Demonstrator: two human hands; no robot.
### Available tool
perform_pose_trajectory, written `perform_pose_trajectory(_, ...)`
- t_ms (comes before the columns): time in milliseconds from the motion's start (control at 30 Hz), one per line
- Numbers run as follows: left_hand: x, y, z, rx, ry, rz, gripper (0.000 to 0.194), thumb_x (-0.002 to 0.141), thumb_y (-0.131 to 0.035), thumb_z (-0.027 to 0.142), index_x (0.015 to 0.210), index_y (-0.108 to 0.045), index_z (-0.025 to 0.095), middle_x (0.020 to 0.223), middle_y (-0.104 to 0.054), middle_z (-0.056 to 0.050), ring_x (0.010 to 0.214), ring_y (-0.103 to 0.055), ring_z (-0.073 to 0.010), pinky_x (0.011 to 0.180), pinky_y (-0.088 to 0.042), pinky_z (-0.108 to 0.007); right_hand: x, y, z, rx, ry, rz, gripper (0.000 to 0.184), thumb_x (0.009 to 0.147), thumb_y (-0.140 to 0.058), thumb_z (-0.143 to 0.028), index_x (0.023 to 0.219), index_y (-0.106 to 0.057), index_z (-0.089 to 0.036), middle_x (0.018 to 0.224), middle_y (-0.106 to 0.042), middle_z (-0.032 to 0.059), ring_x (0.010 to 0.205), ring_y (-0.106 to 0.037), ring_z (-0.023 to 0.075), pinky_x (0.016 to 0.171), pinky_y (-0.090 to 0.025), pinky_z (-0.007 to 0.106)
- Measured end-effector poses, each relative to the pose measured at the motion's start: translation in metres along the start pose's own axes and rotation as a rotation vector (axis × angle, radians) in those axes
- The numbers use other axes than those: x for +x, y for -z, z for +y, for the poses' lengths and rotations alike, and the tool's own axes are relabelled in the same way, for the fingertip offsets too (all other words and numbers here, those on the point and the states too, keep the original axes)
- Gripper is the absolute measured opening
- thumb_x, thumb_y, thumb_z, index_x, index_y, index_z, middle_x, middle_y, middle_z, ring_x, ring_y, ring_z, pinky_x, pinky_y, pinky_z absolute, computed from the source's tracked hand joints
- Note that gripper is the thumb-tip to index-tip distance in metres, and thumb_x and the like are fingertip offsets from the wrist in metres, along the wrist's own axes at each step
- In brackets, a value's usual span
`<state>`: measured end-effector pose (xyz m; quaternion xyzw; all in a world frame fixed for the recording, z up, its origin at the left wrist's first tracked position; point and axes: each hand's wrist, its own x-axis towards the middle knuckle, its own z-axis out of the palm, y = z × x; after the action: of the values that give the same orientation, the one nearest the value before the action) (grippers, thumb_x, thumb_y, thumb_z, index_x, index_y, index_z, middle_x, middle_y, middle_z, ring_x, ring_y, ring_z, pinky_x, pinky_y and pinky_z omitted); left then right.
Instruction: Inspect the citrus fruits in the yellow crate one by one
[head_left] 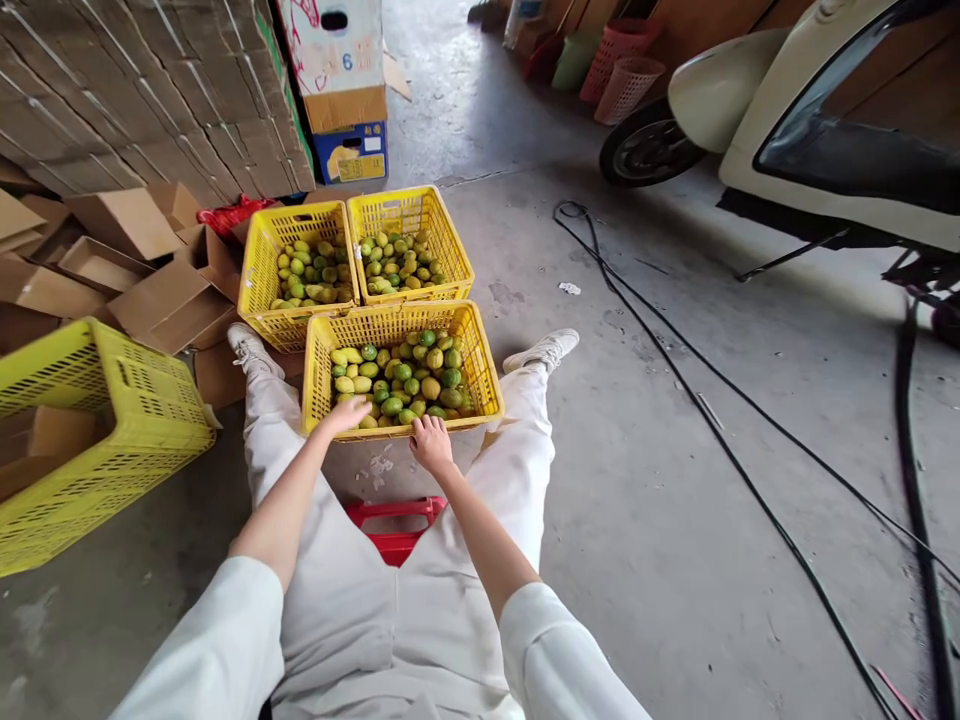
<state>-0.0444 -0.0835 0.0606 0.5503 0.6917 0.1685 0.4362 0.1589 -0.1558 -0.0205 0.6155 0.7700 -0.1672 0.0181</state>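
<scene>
Between my legs stands a yellow plastic crate (319, 385) holding many green and yellow lemon-like fruits (405, 372). My left hand (349, 413) reaches over its near rim at the left, fingers stretched out beside the fruit; no fruit shows in it. At the middle of that rim, my right hand (431, 442) has its fingers bent over the edge, gripping the crate. Two more yellow crates stand just beyond, one at left (259, 270) and one at right (454, 250), each partly filled with similar fruit.
A larger yellow-green crate (157, 400) with cardboard inside is at my left. Loose cardboard boxes (169, 300) lie behind it, before stacked flattened cartons (150, 90). A red stool (397, 547) shows between my thighs. Black cables (705, 400) cross the floor below a parked scooter (750, 120).
</scene>
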Motion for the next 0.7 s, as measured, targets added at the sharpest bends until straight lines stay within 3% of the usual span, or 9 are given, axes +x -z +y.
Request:
perform_pose_trajectory(100, -0.023, -0.028, -0.041, 0.183, 0.039, -0.038, 0.032, 0.085, -0.063, 0.048, 0.071, -0.059, 0.019, 0.101, -0.072, -0.018, 0.121, -0.059, -0.0371, 0.109, -0.036, -0.049, 0.003, 0.002, 0.001, -0.013, -0.012, -0.033, 0.024, 0.098, -0.045, -0.022, 0.117, -0.059, -0.018, 0.114, -0.062, 0.014, 0.109, -0.049, 0.0277, 0.099, -0.033, 0.038)
perform_pose_trajectory(200, -0.031, -0.037, -0.059, 0.308, 0.013, -0.055, 0.032, 0.089, -0.057, 0.045, 0.07, -0.06, 0.019, 0.107, -0.07, -0.018, 0.123, -0.056, -0.0375, 0.113, -0.029, -0.049, 0.009, 0.004, 0.003, -0.022, 0.007, -0.078, 0.03, 0.101, -0.036, -0.018, 0.119, -0.059, -0.02, 0.113, -0.063, 0.0137, 0.107, -0.05, 0.0276, 0.094, -0.034, 0.038)
perform_pose_trajectory(400, -0.031, -0.033, -0.065, 0.449, -0.036, -0.122, 0.037, 0.084, -0.064, 0.054, 0.074, -0.065, 0.019, 0.105, -0.07, -0.018, 0.115, -0.059, -0.037, 0.106, -0.036, -0.045, 0.009, 0.011, 0.011, -0.04, 0.089, -0.135, 0.037, 0.101, -0.033, -0.015, 0.125, -0.06, -0.023, 0.113, -0.063, 0.0145, 0.106, -0.05, 0.0274, 0.089, -0.034, 0.037)
perform_pose_trajectory(700, -0.066, -0.044, -0.072, 0.487, -0.028, -0.196, 0.044, 0.091, -0.055, 0.054, 0.066, -0.061, 0.018, 0.098, -0.07, -0.018, 0.109, -0.063, -0.0353, 0.099, -0.04, -0.043, -0.027, 0.01, 0.014, -0.022, 0.17, -0.215, 0.038, 0.101, -0.033, -0.017, 0.125, -0.063, -0.019, 0.115, -0.064, 0.018, 0.108, -0.052, 0.0292, 0.092, -0.035, 0.039)
